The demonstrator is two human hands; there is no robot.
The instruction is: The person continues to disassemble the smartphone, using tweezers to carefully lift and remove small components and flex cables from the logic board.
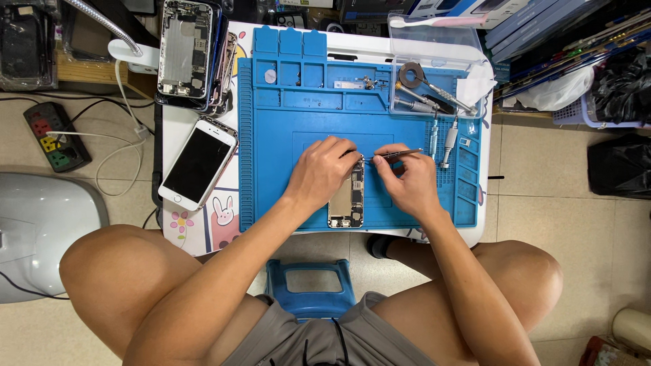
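Fingers point(388, 163) of the right hand point(407, 181) pinch a slim metal tool point(397, 154), its tip lying at the top edge of an opened phone chassis point(346, 200) seen from the head camera. Left hand point(324, 171) rests curled over the chassis' upper left side, fingers bent down and pressing on it rather than gripping, steadying it flat on the blue repair mat point(271, 149) that covers the small white table point(203, 234). A white phone point(198, 164) lies face up just left of the mat, a stack of stripped phone shells point(186, 51) sits at the table's far left corner, and a clear tray point(434, 74) with screwdrivers and a roll of tape stands at the mat's far right. Likely risks from this position: the tool tip could slip off a tiny part and scratch the board if the steadying hand shifts, and a loosened small piece could roll off the mat toward the tiled floor point(556, 169).
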